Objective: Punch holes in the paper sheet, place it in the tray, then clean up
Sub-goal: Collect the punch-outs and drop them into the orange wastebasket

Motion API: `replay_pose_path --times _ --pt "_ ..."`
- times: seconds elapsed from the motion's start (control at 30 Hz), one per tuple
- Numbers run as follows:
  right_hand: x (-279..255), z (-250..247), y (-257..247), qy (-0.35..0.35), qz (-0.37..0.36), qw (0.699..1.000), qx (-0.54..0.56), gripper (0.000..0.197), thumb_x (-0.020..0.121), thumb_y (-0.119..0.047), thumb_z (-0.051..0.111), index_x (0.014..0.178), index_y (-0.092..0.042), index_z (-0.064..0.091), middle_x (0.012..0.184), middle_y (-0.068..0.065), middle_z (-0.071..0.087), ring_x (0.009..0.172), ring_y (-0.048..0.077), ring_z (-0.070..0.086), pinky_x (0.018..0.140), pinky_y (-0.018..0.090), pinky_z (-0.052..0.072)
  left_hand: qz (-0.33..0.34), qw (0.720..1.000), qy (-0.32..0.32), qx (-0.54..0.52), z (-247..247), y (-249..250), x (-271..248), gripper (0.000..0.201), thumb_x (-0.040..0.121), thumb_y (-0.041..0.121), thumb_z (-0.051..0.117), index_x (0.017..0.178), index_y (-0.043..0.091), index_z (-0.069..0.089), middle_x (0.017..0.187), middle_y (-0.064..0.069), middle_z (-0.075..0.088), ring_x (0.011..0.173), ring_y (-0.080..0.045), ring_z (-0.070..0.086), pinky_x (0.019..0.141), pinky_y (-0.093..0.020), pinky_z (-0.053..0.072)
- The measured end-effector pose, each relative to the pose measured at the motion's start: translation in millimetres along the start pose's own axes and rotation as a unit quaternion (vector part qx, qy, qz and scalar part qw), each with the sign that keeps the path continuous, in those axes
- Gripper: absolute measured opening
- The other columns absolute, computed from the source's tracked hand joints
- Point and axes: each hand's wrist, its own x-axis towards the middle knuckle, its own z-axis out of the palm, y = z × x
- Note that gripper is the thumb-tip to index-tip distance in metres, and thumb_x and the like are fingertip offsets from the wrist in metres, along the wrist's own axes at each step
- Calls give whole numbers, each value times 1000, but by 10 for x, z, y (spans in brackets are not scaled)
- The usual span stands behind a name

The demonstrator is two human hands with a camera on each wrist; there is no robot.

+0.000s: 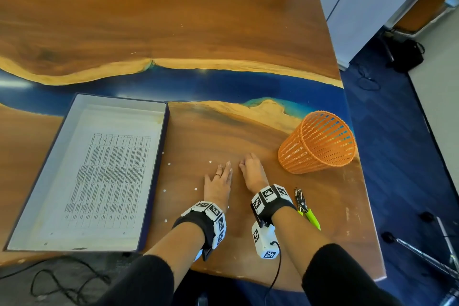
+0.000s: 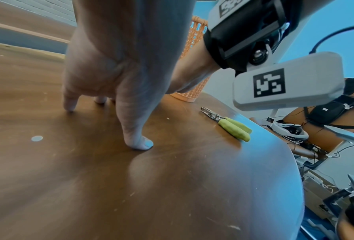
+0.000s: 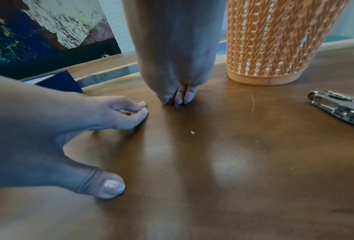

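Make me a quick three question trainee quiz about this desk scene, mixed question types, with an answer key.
1. True or false: the printed paper sheet lies inside the shallow dark blue tray.
2. Which stands nearer the orange plastic mesh basket: A, left hand, or B, right hand?
3. Fill in: the green-handled metal hole punch lies on the wooden ____.

Key: 1 true; 2 B; 3 table.

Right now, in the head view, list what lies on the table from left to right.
tray with the paper sheet in it → left hand → right hand → hole punch, with the orange basket standing farther back on that side.
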Motion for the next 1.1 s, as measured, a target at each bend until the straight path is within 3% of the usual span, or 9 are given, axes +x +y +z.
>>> replay_pose_path --times 0.2,0.37,0.47,0.57,0.63,0.73,0.83,0.93,1.1 --pt "-24 -360 -103 45 -51 996 56 10 93 -9 47 95 -1 53 104 17 53 86 27 52 75 35 40 -6 1000 -25 8 -89 -1 14 104 88 40 66 153 10 -8 161 0 -20 151 -20 -3 114 -44 28" --pt "9 -887 -123 105 -95 987 80 4 89 -3 49 90 -2 54 92 9 51 80 17 45 70 25 36 -18 996 -85 25 -311 61 50 87 94 34 58 155 11 0 162 -1 -18 151 -22 1 114 -43 29" --pt "-44 -1227 -116 152 -119 977 95 4 88 -4 51 84 -4 52 84 8 52 73 19 47 66 28 38 -21 991 -124 37 -467 120 89 79 97 37 52 155 13 5 162 -4 -16 151 -26 5 117 -44 25" --pt "-113 -1542 -20 199 -126 965 115 9 85 -1 51 77 -3 49 71 8 48 62 12 40 59 21 34 -35 988 -148 28 -454 145 140 77 98 37 49 155 15 2 162 -4 -18 151 -27 2 119 -42 20" --pt "-155 -1713 121 222 -105 962 115 11 83 0 52 74 -2 48 69 13 50 61 16 42 57 28 35 -35 987 -149 43 -401 152 151 78 97 38 51 156 17 2 161 -5 -22 151 -28 -1 116 -42 25" --pt "-226 -1890 376 251 -66 962 91 14 78 3 56 67 -4 50 63 11 52 58 18 45 57 29 36 -26 987 -145 71 -359 156 129 76 97 35 52 155 19 6 160 -7 -24 151 -29 -7 115 -43 28" --pt "-237 -1945 582 233 -24 970 71 15 75 5 59 72 -9 56 66 8 56 59 14 49 59 24 45 -33 989 -134 54 -298 110 175 83 97 34 51 155 14 -5 159 -7 -25 151 -28 -7 113 -43 32" --pt "-191 -1953 715 201 10 977 62 16 79 2 62 76 -14 60 75 12 65 71 22 62 72 40 56 -43 991 -130 11 -279 51 217 86 97 33 52 154 11 -9 161 -6 -21 151 -27 -2 113 -43 34" --pt "-185 -2011 735 165 33 983 72 18 78 -1 69 73 -16 61 74 13 65 73 25 64 78 43 56 -24 990 -138 10 -303 25 201 84 97 27 52 154 13 -9 160 -3 -23 151 -25 -6 113 -40 34"
